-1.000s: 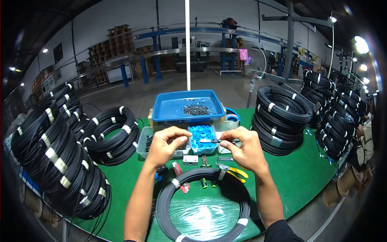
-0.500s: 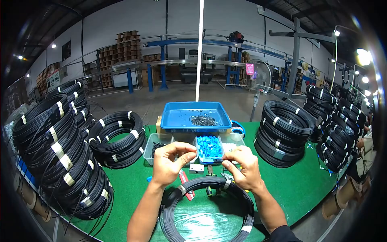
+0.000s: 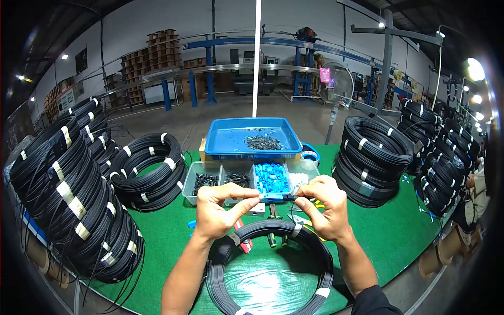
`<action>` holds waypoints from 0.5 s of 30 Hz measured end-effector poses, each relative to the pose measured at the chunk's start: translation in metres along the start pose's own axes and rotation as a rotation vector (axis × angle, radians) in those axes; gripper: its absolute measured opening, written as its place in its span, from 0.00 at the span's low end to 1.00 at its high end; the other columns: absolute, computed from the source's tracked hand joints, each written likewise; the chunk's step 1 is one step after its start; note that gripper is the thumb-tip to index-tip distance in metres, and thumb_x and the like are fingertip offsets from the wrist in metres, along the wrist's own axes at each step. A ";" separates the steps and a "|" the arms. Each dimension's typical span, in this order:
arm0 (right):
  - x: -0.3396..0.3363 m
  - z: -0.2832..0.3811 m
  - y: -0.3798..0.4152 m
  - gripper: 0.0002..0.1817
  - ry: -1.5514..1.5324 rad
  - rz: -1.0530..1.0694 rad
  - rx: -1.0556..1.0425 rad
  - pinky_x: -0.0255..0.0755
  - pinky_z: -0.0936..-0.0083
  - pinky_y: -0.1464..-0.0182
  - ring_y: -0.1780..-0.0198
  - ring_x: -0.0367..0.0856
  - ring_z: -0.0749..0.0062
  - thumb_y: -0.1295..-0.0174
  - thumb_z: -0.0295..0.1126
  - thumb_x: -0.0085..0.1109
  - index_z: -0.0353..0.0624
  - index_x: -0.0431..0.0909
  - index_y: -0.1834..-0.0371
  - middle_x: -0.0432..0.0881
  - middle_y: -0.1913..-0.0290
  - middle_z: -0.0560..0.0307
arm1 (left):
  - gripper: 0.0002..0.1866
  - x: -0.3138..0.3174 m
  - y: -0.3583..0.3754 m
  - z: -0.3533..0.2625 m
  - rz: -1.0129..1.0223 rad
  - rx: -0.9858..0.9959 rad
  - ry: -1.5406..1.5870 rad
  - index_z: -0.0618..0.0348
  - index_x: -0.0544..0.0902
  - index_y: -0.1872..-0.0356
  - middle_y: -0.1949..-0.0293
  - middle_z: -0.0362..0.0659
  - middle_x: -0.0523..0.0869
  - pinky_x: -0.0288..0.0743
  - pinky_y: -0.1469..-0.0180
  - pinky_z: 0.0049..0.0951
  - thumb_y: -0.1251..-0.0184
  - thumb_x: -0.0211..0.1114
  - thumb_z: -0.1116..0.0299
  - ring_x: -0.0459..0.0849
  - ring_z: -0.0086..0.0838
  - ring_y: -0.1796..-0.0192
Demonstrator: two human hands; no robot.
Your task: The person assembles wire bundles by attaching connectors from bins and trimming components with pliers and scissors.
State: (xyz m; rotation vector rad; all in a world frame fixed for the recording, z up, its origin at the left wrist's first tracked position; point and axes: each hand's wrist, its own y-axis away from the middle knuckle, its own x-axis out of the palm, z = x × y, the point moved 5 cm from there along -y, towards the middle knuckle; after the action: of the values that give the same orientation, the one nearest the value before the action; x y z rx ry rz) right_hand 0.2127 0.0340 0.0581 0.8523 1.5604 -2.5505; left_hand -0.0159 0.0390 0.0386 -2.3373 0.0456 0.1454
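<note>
My left hand is closed in a pinch in front of the blue bin; what its fingertips hold is too small to make out against the blue pieces behind. Close by on the right, my right hand pinches a thin black cable, whose dark end points toward the left fingertips. Below both hands lies a large coil of black cable, bound with white tape. A red-handled tool, pliers and a yellow-handled tool lie partly hidden around the coil's far side.
Clear bins hold black, blue and white small parts. Behind them a blue tray contains dark scraps. Tall stacks of black coils stand at left and right on the green table. A person's arm shows at far right.
My hands have come a little closer together, and a dark cable end now shows between them. The view has shifted slightly, revealing more of the black parts in the bins.
</note>
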 end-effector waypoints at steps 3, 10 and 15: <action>-0.002 0.005 -0.003 0.05 0.030 -0.001 -0.036 0.71 0.66 0.48 0.60 0.82 0.61 0.46 0.27 0.70 0.41 0.85 0.66 0.86 0.69 0.57 | 0.07 0.001 0.000 0.000 0.013 0.038 -0.004 0.69 0.90 0.63 0.66 0.51 0.91 0.80 0.58 0.25 0.44 0.74 0.83 0.89 0.29 0.64; 0.000 0.006 -0.003 0.06 0.063 -0.006 -0.078 0.72 0.69 0.51 0.62 0.82 0.63 0.47 0.26 0.71 0.41 0.85 0.67 0.86 0.69 0.57 | 0.09 0.005 0.000 -0.003 0.015 0.083 -0.029 0.64 0.92 0.63 0.67 0.48 0.92 0.81 0.60 0.24 0.46 0.75 0.81 0.89 0.27 0.66; 0.001 0.008 -0.003 0.07 0.105 -0.007 -0.101 0.72 0.69 0.51 0.62 0.82 0.63 0.49 0.25 0.72 0.41 0.85 0.67 0.86 0.69 0.58 | 0.09 0.006 0.000 -0.001 0.020 0.107 -0.053 0.64 0.91 0.62 0.68 0.48 0.92 0.81 0.61 0.24 0.46 0.74 0.82 0.89 0.27 0.66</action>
State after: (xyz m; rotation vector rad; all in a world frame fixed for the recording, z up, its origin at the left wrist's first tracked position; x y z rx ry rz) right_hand 0.2077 0.0290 0.0630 0.9861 1.7070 -2.4440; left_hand -0.0097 0.0380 0.0388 -2.2257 0.0497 0.2102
